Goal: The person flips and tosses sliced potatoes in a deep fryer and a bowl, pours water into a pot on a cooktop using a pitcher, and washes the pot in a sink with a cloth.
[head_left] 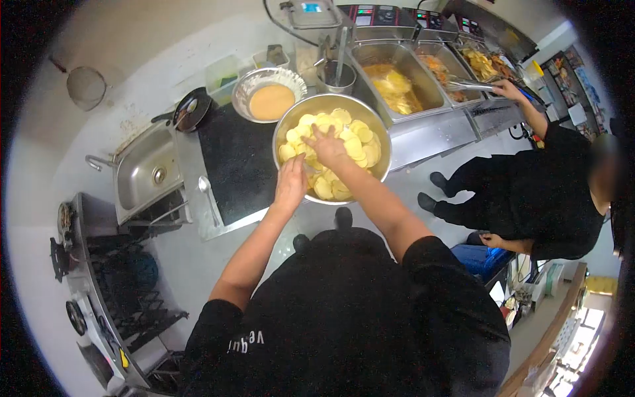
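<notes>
A large steel bowl (387,149) full of thin, pale yellow potato slices (360,132) is in front of me. My right hand (327,149) reaches into it, fingers spread over the slices and touching them. At the near left rim is my left hand (291,185), its fingers stretched out over the edge towards the slices. Neither hand appears closed around anything, though some fingertips are partly hidden among the slices.
Behind the bowl stands a smaller bowl of orange-beige batter (272,102). A black pan (192,109), a spoon (205,185) and a sink (149,169) are to the left. Fryers with hot oil (397,89) run along the right, where a co-worker (529,192) holds tongs (473,86).
</notes>
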Available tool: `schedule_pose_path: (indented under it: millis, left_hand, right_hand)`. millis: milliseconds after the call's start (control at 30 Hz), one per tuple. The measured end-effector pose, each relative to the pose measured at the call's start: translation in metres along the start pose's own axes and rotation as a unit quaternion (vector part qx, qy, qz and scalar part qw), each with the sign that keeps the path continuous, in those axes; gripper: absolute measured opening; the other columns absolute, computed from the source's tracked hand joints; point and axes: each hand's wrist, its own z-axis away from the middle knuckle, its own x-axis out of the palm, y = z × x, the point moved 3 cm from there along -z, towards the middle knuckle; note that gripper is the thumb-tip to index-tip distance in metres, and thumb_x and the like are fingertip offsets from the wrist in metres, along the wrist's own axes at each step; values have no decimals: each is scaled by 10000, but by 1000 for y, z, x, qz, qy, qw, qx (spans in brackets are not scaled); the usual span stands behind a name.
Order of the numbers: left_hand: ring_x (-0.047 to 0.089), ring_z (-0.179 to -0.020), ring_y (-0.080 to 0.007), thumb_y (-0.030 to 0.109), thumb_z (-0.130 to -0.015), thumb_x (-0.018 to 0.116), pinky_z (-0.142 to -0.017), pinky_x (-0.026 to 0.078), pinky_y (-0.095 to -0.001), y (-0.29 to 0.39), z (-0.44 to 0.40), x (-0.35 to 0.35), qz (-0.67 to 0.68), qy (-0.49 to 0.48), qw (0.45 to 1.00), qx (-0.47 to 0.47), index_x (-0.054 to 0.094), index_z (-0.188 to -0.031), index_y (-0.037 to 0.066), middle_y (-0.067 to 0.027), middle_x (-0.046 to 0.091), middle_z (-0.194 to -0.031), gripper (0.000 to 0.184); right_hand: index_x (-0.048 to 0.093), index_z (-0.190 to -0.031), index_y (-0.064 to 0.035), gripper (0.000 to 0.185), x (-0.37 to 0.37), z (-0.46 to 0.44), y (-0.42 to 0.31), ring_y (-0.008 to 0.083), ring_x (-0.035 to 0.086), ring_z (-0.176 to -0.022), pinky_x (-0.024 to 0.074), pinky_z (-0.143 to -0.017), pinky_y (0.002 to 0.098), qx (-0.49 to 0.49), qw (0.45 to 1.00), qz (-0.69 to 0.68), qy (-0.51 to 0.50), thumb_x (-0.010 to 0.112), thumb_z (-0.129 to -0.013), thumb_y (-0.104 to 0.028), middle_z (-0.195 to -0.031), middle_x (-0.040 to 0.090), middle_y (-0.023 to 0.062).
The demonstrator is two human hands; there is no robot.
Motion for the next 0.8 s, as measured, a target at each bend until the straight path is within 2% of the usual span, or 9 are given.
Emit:
schedule_pose_path:
  millis: [67,200,233,367,433,533,600,667,800]
  left_hand:
    - [535,-995,-381,-57,-745,578,-879,437,-439,1,1,-1,-3,9,1000,2,466,-1229,-11,-211,553,-1051,499]
    - [534,-993,-384,-59,-746,581,-884,434,-444,4,0,-1,-17,-1,1000,-21,466,-1231,-9,-211,542,-1082,501]
    - [533,-1014,-385,-43,-745,596,-897,437,-439,5,-1,-2,-26,-7,999,-29,464,-1232,-12,-212,536,-1104,506]
    - [547,-1013,-381,-25,-738,615,-891,454,-426,6,-9,-2,-34,-10,998,-54,460,-1238,-15,-210,541,-1102,524]
    - [569,-992,-366,11,-740,630,-876,472,-412,6,-14,0,20,20,996,-89,465,-1230,-13,-194,560,-1079,517]
    - [588,-960,-348,39,-753,630,-850,483,-405,7,-17,7,-19,18,991,-130,475,-1212,-9,-175,583,-1043,487]
    - [597,-954,-338,58,-764,628,-837,484,-403,13,-18,7,-66,21,992,-102,486,-1192,-3,-162,598,-1026,455]
    - [603,-933,-340,50,-764,627,-821,485,-409,18,-20,6,-93,16,990,-100,490,-1184,1,-168,602,-1020,444]
    - [605,-916,-344,42,-769,622,-816,483,-415,15,-17,8,-83,31,991,-100,493,-1181,3,-175,606,-1008,434]
  right_hand:
    - [427,-1386,-298,648,4,-10,8,441,476,-1162,506,-877,415,-68,993,-61,-70,573,-792,-85,-1401,399,117]
    - [464,-1359,-274,576,4,-17,11,418,564,-1032,512,-845,397,-64,997,-29,-43,553,-813,-114,-1311,474,139]
    - [528,-1266,-253,428,3,-12,5,417,587,-982,515,-800,439,-95,991,75,58,504,-855,-133,-1135,533,129]
    - [492,-1319,-270,487,4,-18,11,379,588,-1023,520,-791,399,-121,985,81,90,517,-849,-142,-1202,525,137]
    - [473,-1337,-300,523,6,-35,22,326,613,-1000,524,-799,414,-102,992,-64,-22,525,-847,-125,-1201,522,124]
    - [470,-1342,-305,553,-14,-37,35,285,638,-944,529,-788,411,-85,987,-128,-50,546,-831,-105,-1202,521,125]
    - [483,-1329,-291,565,-17,-30,32,293,649,-898,532,-766,404,-112,985,-128,-28,564,-808,-87,-1191,525,129]
    - [518,-1294,-274,534,6,-35,23,293,651,-886,532,-761,403,-183,981,15,69,566,-796,-85,-1154,542,132]
    - [562,-1249,-265,504,5,-54,34,313,647,-895,522,-798,411,-151,984,-94,-12,543,-790,-57,-1090,580,142]
